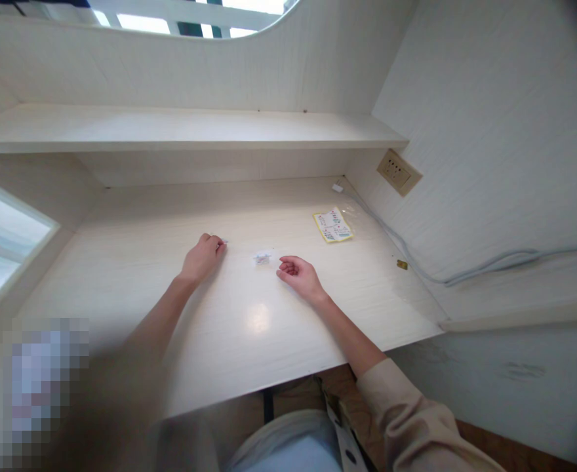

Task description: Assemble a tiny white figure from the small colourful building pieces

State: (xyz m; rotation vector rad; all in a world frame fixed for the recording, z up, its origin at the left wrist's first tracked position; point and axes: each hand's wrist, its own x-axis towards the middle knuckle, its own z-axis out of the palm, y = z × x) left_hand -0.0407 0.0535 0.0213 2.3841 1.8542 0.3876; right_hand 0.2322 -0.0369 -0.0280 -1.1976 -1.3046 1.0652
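Observation:
My left hand [204, 255] rests low over the white desk [210, 341], fingers pinched together. A small whitish bit shows at its fingertips, too small to name. To its right lies a small clear packet [263, 258] with pale, patterned contents that I cannot make out. Just right of this packet is my right hand [301, 276], its fingers loosely curled and the thumb apart, with nothing visible in it. The packet does not touch either hand.
A yellow-edged printed card [334, 225] lies toward the back right. Beside it runs a grey cable [391, 233] with a white plug [337, 187]. A small gold-coloured piece [402, 264] sits near the right wall. A shelf [185, 128] overhangs the back; a wall socket [398, 172] is at right.

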